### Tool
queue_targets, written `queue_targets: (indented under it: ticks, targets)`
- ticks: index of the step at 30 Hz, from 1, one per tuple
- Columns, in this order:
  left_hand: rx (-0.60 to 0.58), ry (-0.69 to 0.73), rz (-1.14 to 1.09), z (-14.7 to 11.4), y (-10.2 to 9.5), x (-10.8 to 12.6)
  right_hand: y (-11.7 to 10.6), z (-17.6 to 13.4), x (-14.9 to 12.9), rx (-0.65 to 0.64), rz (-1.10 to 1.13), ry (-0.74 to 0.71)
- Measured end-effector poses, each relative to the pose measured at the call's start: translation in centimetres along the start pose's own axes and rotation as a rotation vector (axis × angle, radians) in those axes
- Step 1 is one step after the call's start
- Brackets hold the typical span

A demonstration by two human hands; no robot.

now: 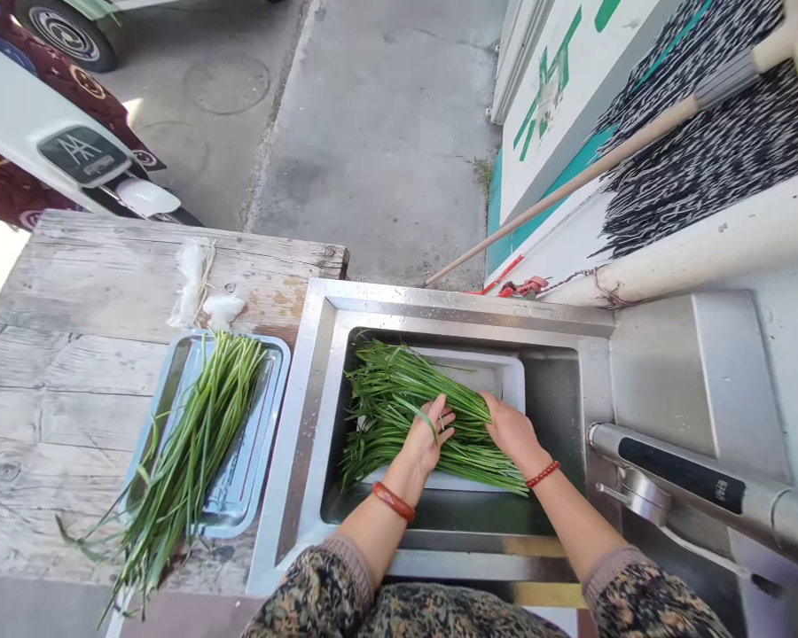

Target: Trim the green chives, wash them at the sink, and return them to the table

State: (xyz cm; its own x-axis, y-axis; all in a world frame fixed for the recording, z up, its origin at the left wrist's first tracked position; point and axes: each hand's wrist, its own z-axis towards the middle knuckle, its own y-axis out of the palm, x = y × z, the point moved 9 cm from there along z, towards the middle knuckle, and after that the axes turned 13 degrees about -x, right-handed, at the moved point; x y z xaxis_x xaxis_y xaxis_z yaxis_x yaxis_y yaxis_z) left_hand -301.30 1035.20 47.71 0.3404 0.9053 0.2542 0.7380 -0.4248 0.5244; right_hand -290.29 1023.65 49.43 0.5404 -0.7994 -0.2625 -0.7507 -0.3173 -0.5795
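Note:
A large bunch of garlic chives (405,390) lies in a white plastic basin (509,372) inside the steel sink (462,292). My right hand (511,430) is closed around the stem ends of the upper part of the bunch. Palm partly turned up, my left hand (431,434) rests against the middle of the leaves, its fingers apart and slightly curled. One loose leaf crosses that hand near the thumb. A second pile of chives (196,425) lies on a blue metal tray (276,416) to the left, its leaf ends hanging past the near rim.
The weathered wooden table (73,390) adjoins the sink and carries crumpled clear plastic (190,279). A faucet (698,474) reaches in from the right. Beyond the sink, a mop (585,173) leans by the wall. A parked vehicle (73,115) stands at upper left.

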Motion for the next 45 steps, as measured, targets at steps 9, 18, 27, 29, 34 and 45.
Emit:
queue_targets:
  ticks: [9, 18, 27, 29, 34, 45]
  targets:
    - [-0.024, -0.104, -0.017, -1.5, -2.2, 0.2, 3.3, 7.8, -0.8, -0.153, -0.065, 0.127]
    - [-0.116, -0.034, 0.041, -1.6, -0.5, 5.8, -3.4, -7.4, -0.9, -0.071, -0.027, 0.051]
    - [-0.141, -0.167, 0.121, -1.7, -2.4, 3.3, -3.4, -15.7, -2.2, -0.058, 0.005, 0.177]
    - [-0.148, -0.164, 0.118, -1.7, -2.9, 4.9, -3.1, -15.3, -2.2, -0.073, 0.036, 0.216]
    - [-0.120, -0.079, 0.093, -2.4, -3.7, 8.2, -2.9, -15.7, -1.3, -0.028, 0.306, 0.181]
    - [0.050, 0.422, 0.546, -9.6, -1.7, 13.8, -3.5, -18.2, -1.5, -0.036, 0.343, 0.192]
